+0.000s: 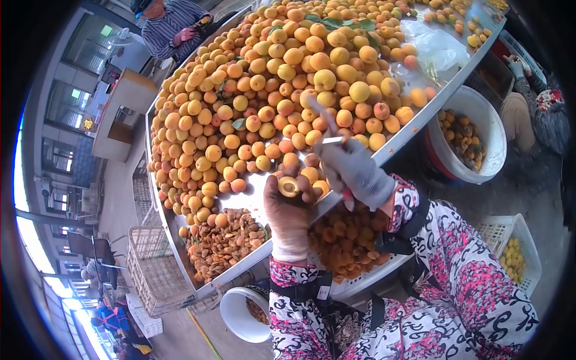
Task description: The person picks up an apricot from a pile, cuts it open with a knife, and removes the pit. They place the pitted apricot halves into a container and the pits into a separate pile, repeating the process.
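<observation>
At the table [423, 115], left fingers [310, 191] hold 1 cut apricot [288, 186].

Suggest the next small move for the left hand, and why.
I'd probably have the left hand lower its cut apricot to the heap of orange fruit pieces below the right hand. The cut face is already exposed, and that heap lies close by. I can't tell whether the stone is still in; if so, hold off.
</observation>
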Motion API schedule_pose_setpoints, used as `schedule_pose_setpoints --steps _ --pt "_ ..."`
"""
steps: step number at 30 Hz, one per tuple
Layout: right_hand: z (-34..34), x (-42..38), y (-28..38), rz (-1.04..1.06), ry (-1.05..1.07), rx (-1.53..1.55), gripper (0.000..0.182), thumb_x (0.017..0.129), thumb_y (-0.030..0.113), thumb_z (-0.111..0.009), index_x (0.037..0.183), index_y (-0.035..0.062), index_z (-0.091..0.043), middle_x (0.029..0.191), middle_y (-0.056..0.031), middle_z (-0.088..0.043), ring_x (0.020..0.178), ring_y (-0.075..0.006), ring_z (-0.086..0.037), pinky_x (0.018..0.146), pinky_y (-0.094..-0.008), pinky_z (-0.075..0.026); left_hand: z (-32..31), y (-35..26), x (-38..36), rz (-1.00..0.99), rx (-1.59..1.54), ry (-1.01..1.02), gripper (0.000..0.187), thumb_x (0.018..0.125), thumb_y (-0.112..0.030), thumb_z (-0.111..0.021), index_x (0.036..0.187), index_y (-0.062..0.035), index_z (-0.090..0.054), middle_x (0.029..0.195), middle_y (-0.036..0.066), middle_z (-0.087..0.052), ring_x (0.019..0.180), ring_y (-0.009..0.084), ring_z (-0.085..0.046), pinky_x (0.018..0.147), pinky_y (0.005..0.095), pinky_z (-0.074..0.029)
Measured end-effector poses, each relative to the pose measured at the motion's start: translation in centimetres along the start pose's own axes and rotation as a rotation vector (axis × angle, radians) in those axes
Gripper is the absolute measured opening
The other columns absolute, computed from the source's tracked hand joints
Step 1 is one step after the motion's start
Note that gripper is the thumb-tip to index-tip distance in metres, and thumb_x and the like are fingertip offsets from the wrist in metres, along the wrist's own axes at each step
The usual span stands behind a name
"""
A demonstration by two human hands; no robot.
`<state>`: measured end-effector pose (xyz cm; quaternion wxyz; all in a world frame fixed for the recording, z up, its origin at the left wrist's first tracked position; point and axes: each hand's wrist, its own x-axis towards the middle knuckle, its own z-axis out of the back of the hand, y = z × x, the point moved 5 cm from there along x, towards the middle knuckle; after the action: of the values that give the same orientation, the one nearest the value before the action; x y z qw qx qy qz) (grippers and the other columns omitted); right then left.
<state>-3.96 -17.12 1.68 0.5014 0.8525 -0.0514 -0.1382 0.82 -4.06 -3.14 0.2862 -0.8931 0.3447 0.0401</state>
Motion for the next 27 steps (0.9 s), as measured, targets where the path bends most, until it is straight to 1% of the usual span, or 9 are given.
schedule_pose_setpoints --steps 2,5,9,12,15,22,24,25,27 --pt "0.9 0.5 1.1 0.114 0.013 0.233 0.022 0.090 0.025 -0.053 0.075 0.0092 -0.050 0.054 0.0020 -0.046 0.039 -0.0072 -0.041 0.035 -0.0214 -0.032 0.6 1.0 -0.2 0.074 0.148 0.122 0.043 0.091 -0.046 -0.039 0.098 -0.0061 -0.056 0.061 0.002 -0.049 0.054 0.0122 -0.046 0.053 0.0252 -0.040" --pt "1.1 0.4 2.9 0.256 -0.050 0.354 0.019 0.092 0.025 -0.053 0.085 0.0076 -0.053 0.053 0.0028 -0.043 0.037 -0.0061 -0.038 0.035 -0.0206 -0.032 -2.3 2.7 -2.3 -0.156 0.438 -0.022 0.023 0.089 -0.005 -0.051 0.111 -0.0018 -0.047 0.082 0.001 -0.054 0.057 0.0073 -0.048 0.049 0.0213 -0.042" --pt "-0.1 0.0 2.2 0.341 -0.017 0.529 0.014 0.088 0.011 -0.059 0.100 0.0040 -0.057 0.072 0.0053 -0.053 0.063 -0.0009 -0.051 0.051 -0.0150 -0.041 -2.4 4.8 -3.1 -0.120 0.399 -0.132 0.025 0.092 -0.027 -0.049 0.104 -0.0052 -0.051 0.072 0.004 -0.053 0.055 0.0106 -0.049 0.052 0.0237 -0.043" --pt "-0.8 -1.2 2.7 0.316 0.106 0.462 0.015 0.086 0.011 -0.063 0.098 0.0036 -0.057 0.073 0.0053 -0.054 0.066 -0.0019 -0.052 0.054 -0.0170 -0.044 -3.6 4.1 -3.5 -0.383 1.083 0.028 0.040 0.077 0.008 -0.059 0.113 -0.0056 -0.048 0.094 0.007 -0.056 0.081 0.0169 -0.059 0.073 0.0312 -0.049" --pt "-1.3 -2.1 3.1 0.404 0.016 0.245 0.016 0.085 0.013 -0.064 0.096 0.0037 -0.058 0.073 0.0046 -0.056 0.065 -0.0017 -0.052 0.054 -0.0177 -0.043 -2.3 3.8 -3.3 -0.598 1.416 0.097 0.043 0.076 0.006 -0.061 0.115 -0.0052 -0.048 0.103 0.009 -0.057 0.095 0.0201 -0.057 0.083 0.0311 -0.046" --pt "-1.0 -1.3 2.1 0.338 -0.010 0.249 0.012 0.087 0.016 -0.063 0.088 0.0045 -0.059 0.068 0.0042 -0.055 0.060 -0.0017 -0.050 0.052 -0.0179 -0.040 -2.2 4.1 -3.1 -0.479 1.455 0.062 0.049 0.076 0.009 -0.060 0.121 -0.0038 -0.046 0.110 0.012 -0.056 0.103 0.0184 -0.054 0.087 0.0292 -0.043" --pt "-0.8 -0.6 1.9 0.339 -0.015 0.276 0.013 0.088 0.017 -0.061 0.084 0.0050 -0.059 0.063 0.0043 -0.054 0.055 -0.0023 -0.049 0.047 -0.0193 -0.039 -0.3 5.3 -2.2 0.004 0.313 -0.156 0.023 0.083 -0.005 -0.057 0.106 -0.0032 -0.052 0.081 0.008 -0.058 0.075 0.0143 -0.058 0.066 0.0243 -0.047" --pt "-0.3 -0.2 1.7 0.301 -0.031 0.323 0.019 0.090 0.024 -0.056 0.079 0.0084 -0.053 0.059 0.0046 -0.047 0.048 -0.0041 -0.044 0.043 -0.0211 -0.037 -0.5 5.0 -2.1 0.002 0.315 -0.157 0.023 0.083 -0.005 -0.057 0.106 -0.0032 -0.052 0.081 0.008 -0.058 0.075 0.0143 -0.058 0.066 0.0243 -0.047" --pt "0.6 0.4 1.7 0.267 -0.046 0.366 0.026 0.093 0.030 -0.051 0.075 0.0119 -0.048 0.054 0.0049 -0.041 0.042 -0.0059 -0.038 0.039 -0.0229 -0.034 -3.6 5.9 -2.2 0.295 -0.237 0.295 0.020 0.091 -0.025 -0.046 0.085 -0.0071 -0.051 0.051 0.000 -0.039 0.043 0.0097 -0.038 0.042 0.0216 -0.033"
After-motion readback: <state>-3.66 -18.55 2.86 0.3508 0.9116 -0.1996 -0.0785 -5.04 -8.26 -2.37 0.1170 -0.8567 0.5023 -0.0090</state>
